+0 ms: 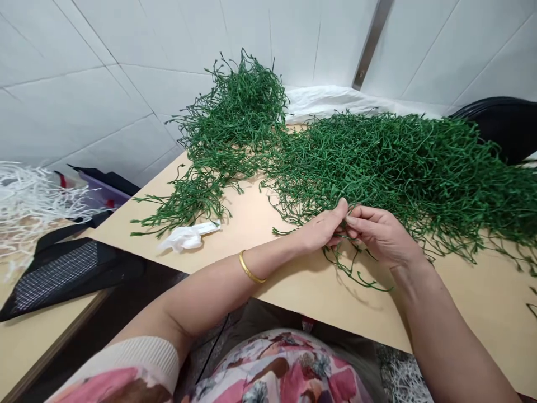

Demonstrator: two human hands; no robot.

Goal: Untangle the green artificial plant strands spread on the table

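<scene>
Green artificial plant stems [354, 275] hang from between my two hands, their thin ends curling toward the table's front edge. My left hand [323, 228] is closed around some of them, thumb raised along the top. Fingertips of my right hand [380, 232] pinch at the same stems, close against the left thumb. Exactly where the fingers grip is partly hidden. Just beyond both hands lies a large heap of the same green stems [390, 159]. A smaller bunch [191, 196] lies at the left, below a tall pile [243, 106].
A crumpled white tissue or plastic piece [187, 237] lies on the wooden table [247, 224]. White stringy strands [37, 193] and a black mesh item [62, 274] are at the left. Behind the heap are white sheeting [327, 101], a black rounded object [503, 123] and a tiled wall.
</scene>
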